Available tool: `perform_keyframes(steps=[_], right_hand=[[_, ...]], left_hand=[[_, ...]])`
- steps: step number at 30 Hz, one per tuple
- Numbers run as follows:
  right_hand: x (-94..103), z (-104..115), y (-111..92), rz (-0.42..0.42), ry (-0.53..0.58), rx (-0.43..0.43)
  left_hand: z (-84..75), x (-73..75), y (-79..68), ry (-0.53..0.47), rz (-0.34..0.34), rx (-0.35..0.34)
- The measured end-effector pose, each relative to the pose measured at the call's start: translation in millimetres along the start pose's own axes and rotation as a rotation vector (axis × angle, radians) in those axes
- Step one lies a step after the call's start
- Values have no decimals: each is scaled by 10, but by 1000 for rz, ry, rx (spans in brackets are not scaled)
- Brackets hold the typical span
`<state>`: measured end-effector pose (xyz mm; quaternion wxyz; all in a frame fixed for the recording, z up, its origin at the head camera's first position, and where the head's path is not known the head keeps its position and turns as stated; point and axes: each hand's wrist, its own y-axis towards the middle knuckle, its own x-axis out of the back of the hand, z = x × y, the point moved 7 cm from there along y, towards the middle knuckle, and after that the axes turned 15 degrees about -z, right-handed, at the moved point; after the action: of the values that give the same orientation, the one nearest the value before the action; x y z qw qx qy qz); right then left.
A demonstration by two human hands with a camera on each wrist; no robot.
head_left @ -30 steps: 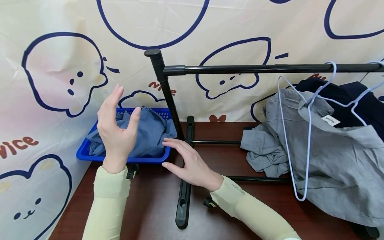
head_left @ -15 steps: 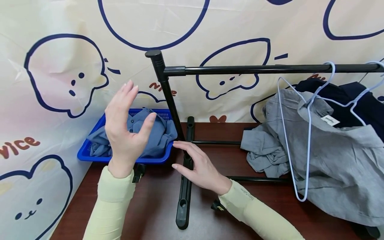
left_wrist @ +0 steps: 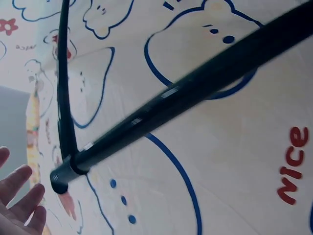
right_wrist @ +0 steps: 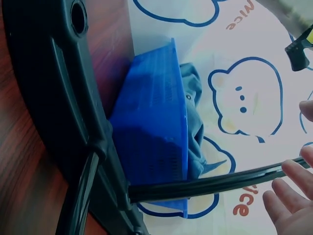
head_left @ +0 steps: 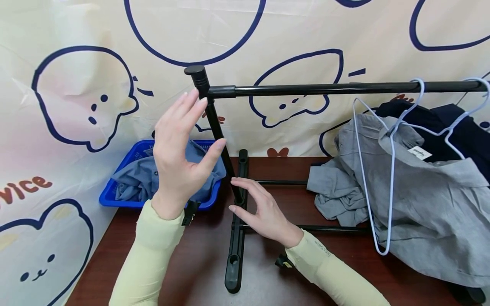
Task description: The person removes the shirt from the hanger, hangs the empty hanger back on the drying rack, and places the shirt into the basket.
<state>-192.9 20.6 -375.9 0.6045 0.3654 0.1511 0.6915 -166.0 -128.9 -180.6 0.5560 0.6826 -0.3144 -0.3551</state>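
My left hand (head_left: 178,157) is raised in front of the blue basket, its fingers straight and spread, holding nothing. Its fingertips overlap the upper end of the black rack's upright post (head_left: 215,119) in the head view. Lower and to the right, my right hand (head_left: 266,210) hovers with relaxed fingers beside the foot of that post. A blue-grey buttoned garment (head_left: 135,178) lies crumpled in the blue basket (head_left: 119,203), partly hidden by my left hand. In the right wrist view the basket's side wall (right_wrist: 151,132) stands behind the rack's foot (right_wrist: 63,117).
The black rail (head_left: 325,89) runs across to the right with pale blue hangers (head_left: 392,170) hooked on it. Grey clothing (head_left: 440,221) and a dark navy garment (head_left: 463,127) are heaped behind them. A printed cloth backdrop (head_left: 76,21) stands behind the brown table (head_left: 203,263).
Both hands have moved to the right. My left hand has gone from over the basket's left part to near the post, while the right hand has shifted away from the basket. Garments have not moved.
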Motion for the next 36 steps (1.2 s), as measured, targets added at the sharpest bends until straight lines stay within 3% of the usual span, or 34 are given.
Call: perform_keyframes(steps=[9,20,27,36], right_hand=[[55,-98,4,-23,-2,-40],[156,-189,1,-65,-27,-56],[222,-253,-5,-81,-46,-72],[379,-317,0,-131,-59,-86]], left_hand=[[-106,-327,183,-43,91,-132],[-127,-706,189,-16,185,-212],[-48,-954,147,87,273,-212],[6,-1050,105,177,237,-188]])
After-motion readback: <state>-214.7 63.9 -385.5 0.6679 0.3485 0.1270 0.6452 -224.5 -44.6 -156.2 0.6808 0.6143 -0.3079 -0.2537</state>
